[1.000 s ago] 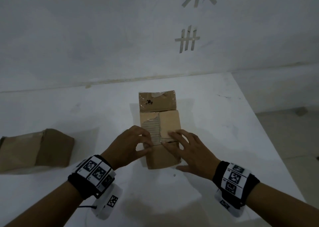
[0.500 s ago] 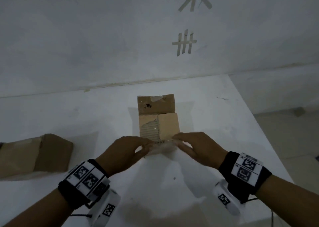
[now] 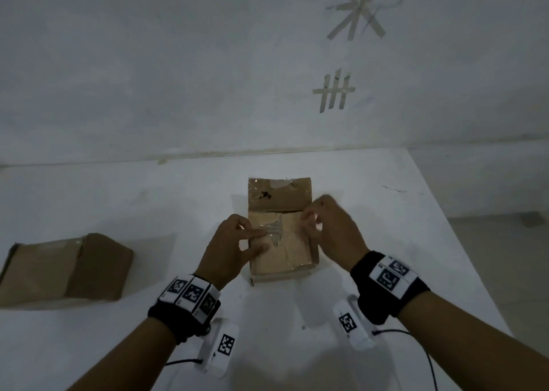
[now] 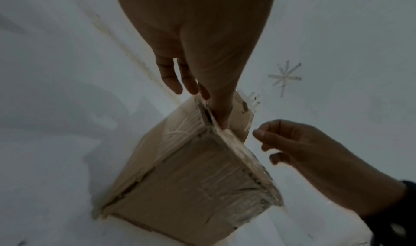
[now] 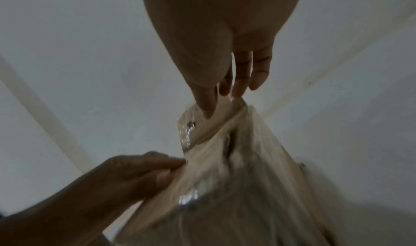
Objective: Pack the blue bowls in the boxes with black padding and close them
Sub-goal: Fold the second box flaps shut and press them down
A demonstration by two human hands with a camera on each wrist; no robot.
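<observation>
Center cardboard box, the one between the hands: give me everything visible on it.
The center cardboard box is small, brown and worn, with clear tape wrinkled across its top. It stands on the white table. Its far flap is up, glossy with tape and marked with a dark smudge; the near top flaps lie down. The left hand pinches the left edge of the top; the right hand hovers at the far right corner, contact unclear. Contents are hidden.

Dim, flat, grey-blue light throughout; soft shadows fall on the white table (image 3: 178, 346). Wide-angle distortion bends the edges. Motion blur smears the right-wrist view; noise everywhere.
</observation>
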